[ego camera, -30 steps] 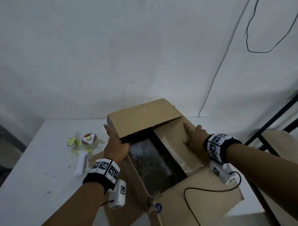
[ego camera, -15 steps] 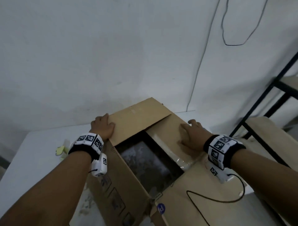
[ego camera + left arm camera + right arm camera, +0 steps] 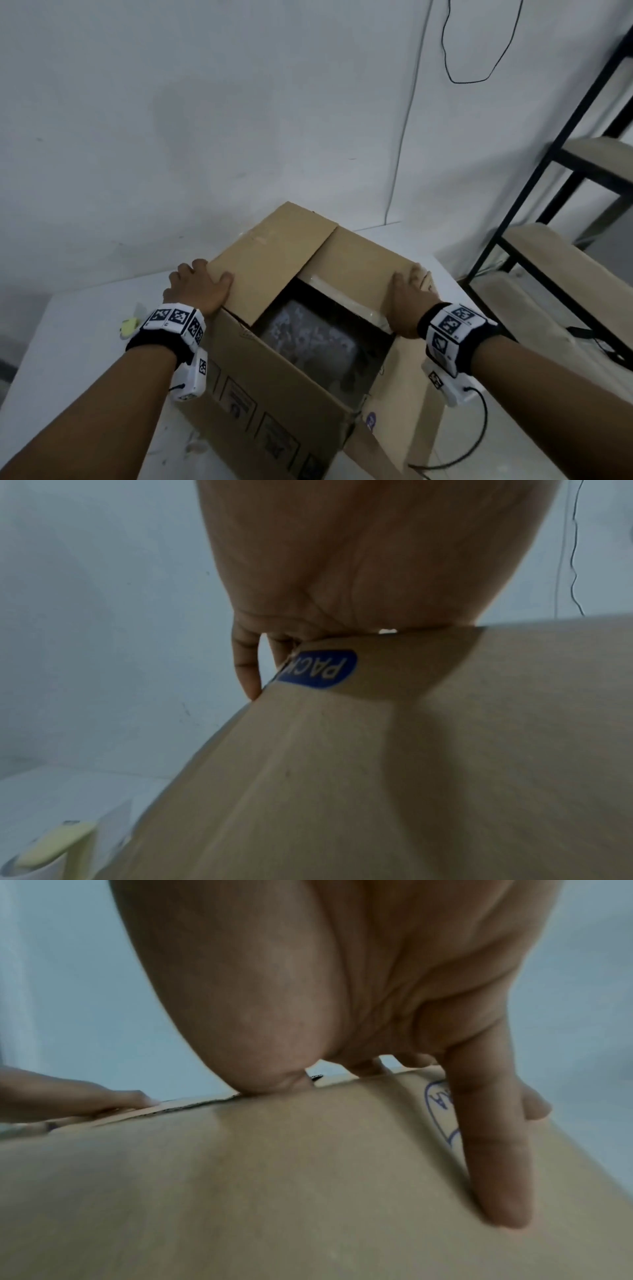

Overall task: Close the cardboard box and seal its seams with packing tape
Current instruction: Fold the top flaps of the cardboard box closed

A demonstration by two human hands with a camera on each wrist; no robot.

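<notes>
A brown cardboard box (image 3: 274, 383) stands on the white table (image 3: 68, 359), its top partly open over dark contents (image 3: 308, 339). The far flap (image 3: 274, 253) lies folded down across the right flap (image 3: 359, 267). My left hand (image 3: 198, 287) holds the far flap's left corner, thumb on top. In the left wrist view its fingers (image 3: 245, 664) curl down over the box corner beside a blue label (image 3: 318, 669). My right hand (image 3: 407, 308) presses flat on the right flap near its outer edge, one finger (image 3: 489, 1150) straight along the cardboard (image 3: 240, 1191).
A yellow part of the tape dispenser (image 3: 128, 327) shows on the table left of the box, mostly hidden by my left wrist. The near-right flap (image 3: 404, 411) hangs open. A black metal shelf rack (image 3: 555, 240) stands at the right. A thin cable (image 3: 400, 137) runs down the wall.
My left hand went from the box's left side up to the far flap's corner. My right hand slid outward toward the right flap's edge. The far flap now lies lower.
</notes>
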